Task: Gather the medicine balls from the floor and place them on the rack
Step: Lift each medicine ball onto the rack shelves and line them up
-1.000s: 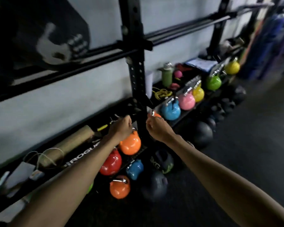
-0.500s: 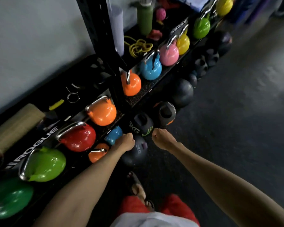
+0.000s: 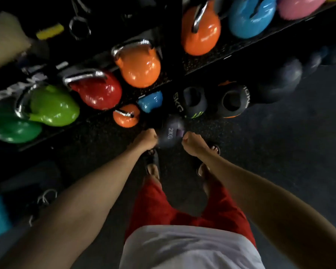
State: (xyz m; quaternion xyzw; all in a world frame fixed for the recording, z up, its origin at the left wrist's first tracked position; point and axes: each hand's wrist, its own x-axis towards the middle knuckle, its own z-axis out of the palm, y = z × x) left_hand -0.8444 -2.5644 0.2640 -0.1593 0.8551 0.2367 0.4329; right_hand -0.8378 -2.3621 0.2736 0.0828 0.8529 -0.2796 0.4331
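Observation:
A dark medicine ball marked 2KG (image 3: 170,133) lies on the black floor just in front of my feet. My left hand (image 3: 146,139) presses against its left side and my right hand (image 3: 192,143) against its right side, fingers curled onto it. Behind it sit a 5KG medicine ball with green marks (image 3: 192,102) and a 10KG one with orange marks (image 3: 233,101), both with grip holes. A plain dark ball (image 3: 279,82) lies further right. The black rack shelf (image 3: 202,61) runs above them.
Kettlebells crowd the shelf: orange (image 3: 139,66), red (image 3: 97,90), light green (image 3: 52,105), a second orange (image 3: 201,30), blue (image 3: 248,18). A small orange (image 3: 125,116) and a small blue kettlebell (image 3: 149,101) stand on the floor left of the balls. My sandalled feet (image 3: 153,164) are under my hands.
My head has tipped further down and I have bent lower. Both hands have dropped onto the sides of the 2KG ball, which they were only near before.

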